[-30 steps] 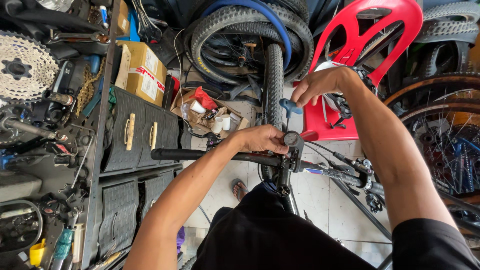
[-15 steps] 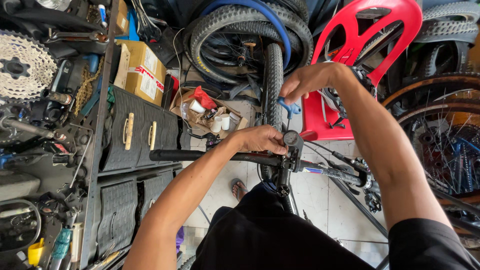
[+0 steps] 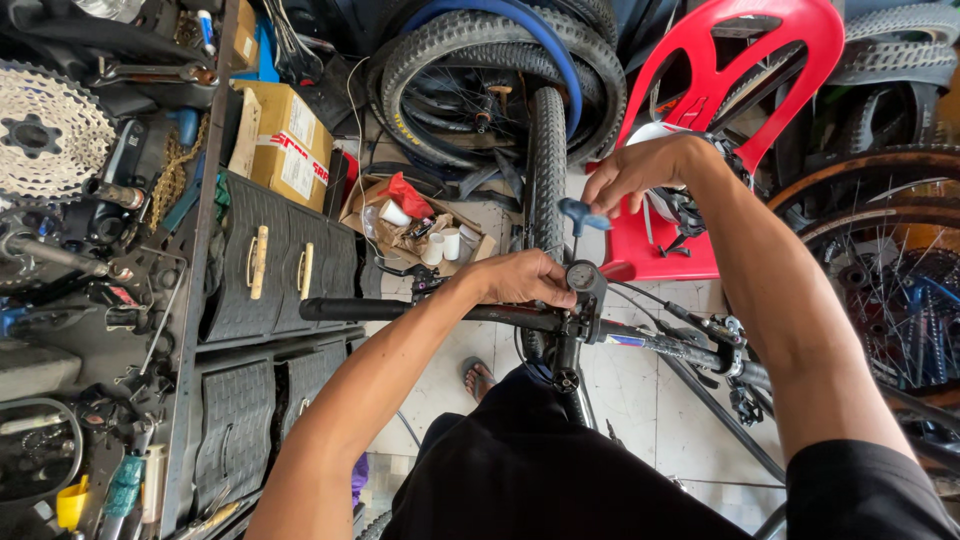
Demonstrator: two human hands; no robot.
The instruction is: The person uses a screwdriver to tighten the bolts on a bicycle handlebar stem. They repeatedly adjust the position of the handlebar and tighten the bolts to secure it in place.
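Handlebar (image 3: 420,312) of a bicycle is lying crosswise under the person, black and nearly level, with the front tyre (image 3: 546,160) standing upright beyond it. The left hand (image 3: 525,278) is gripping the bar just beside the stem (image 3: 583,290), fingers clenched over the top. The right hand (image 3: 640,172) is hovering above and to the right of the stem, pinching a small blue-handled tool (image 3: 582,215) between thumb and fingertips; the tool is hanging just above the stem cap, and whether it is touching cannot be told. Behind the right hand a red plastic chair (image 3: 760,60) is leaning. To the left, a cardboard box (image 3: 285,140) is sitting on black drawers (image 3: 280,265), and a cassette sprocket (image 3: 45,130) is hanging among tools.
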